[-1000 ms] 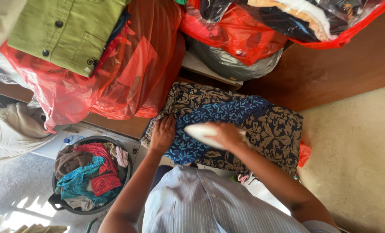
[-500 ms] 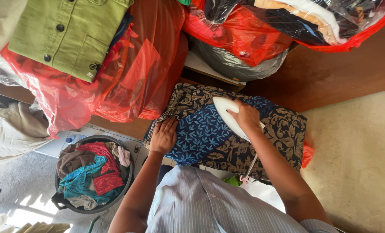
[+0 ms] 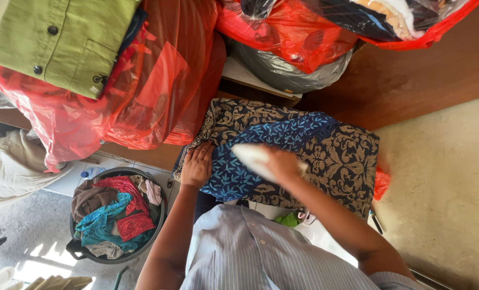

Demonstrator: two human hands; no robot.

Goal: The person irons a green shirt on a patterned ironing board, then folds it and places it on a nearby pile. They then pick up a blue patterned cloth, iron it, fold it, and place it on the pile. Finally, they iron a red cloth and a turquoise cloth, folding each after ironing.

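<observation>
Here the right hand (image 3: 282, 161) fingers grip the white iron (image 3: 253, 157) on blue cloth (image 3: 250, 156).

Blue leaf-print cloth (image 3: 250, 156) on brown floral cover (image 3: 341, 161).

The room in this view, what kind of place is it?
Probably a home laundry or ironing corner: a white iron on blue patterned cloth, a tub of mixed clothes, and red bags of garments.

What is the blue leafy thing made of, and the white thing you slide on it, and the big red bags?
The blue leafy cloth looks like thin woven fabric, matte, lying flat. The white iron under the right hand seems smooth plastic, though blurred. The red bags look like thin glossy plastic: see-through, shiny, crinkled.
</observation>
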